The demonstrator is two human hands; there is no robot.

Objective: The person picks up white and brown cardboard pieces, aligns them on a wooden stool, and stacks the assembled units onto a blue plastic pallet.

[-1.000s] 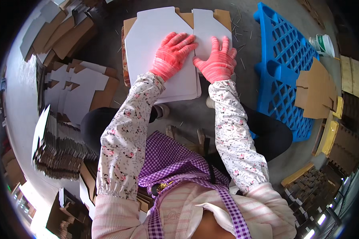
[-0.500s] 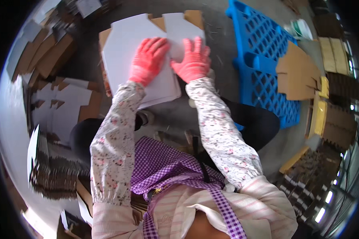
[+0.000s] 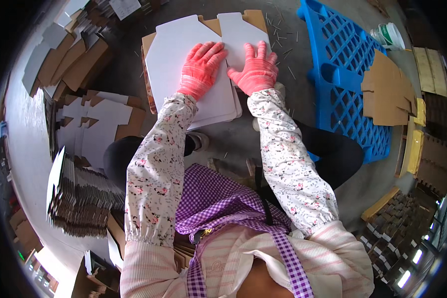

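Note:
In front of me lies a stack of die-cut cardboard sheets (image 3: pixel 171 49), white on top, with brown board showing at the far and left edges. My left hand (image 3: pixel 202 69), in a red knitted glove, rests flat on the larger left part of the top sheet. Its fingers are stretched out and point away from me. My right hand (image 3: pixel 256 68), gloved the same way, presses on the narrower right part with fingers spread and thumb toward the left hand. A dark gap runs between the two white parts. Neither hand grips anything.
A blue plastic pallet (image 3: pixel 340 77) stands to the right, with a brown cardboard piece (image 3: pixel 388 89) on it. White bucket (image 3: pixel 390 36) at far right. On my left are more cut sheets (image 3: pixel 102 119) and a thick cardboard pile (image 3: pixel 79 198). Thin scraps (image 3: pixel 278 37) litter the floor.
The whole view has shifted, so the stack and surroundings sit farther right in the picture. Both hands stay flat on the top sheet in nearly the same places.

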